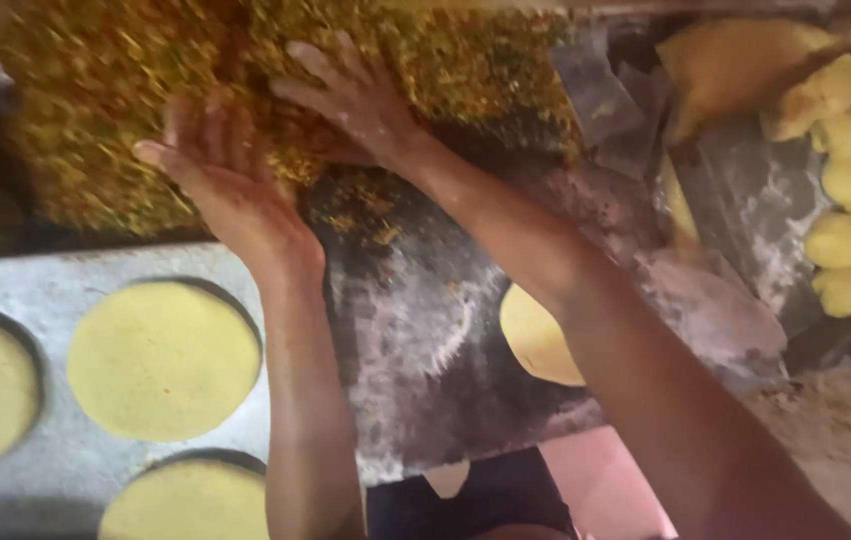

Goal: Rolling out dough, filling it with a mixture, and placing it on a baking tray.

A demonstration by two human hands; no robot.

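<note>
While both hands dig into filling heap (246, 90), left hand (221, 180) cupped open, right hand (351, 95) spread flat; scooping step, portion needs gathering; dough disc (536, 340) below heap

Yellow-green filling (96, 90), pale yellow dough discs (164, 358), grey tray (46, 275)

It was a food-preparation kitchen. A heap of chopped yellow-green filling (276, 90) lay under the fingers, a floured dark work slab (416, 330) just below them, a metal tray (56, 460) of dough rounds lower left, dough balls (850, 210) far right.
</note>
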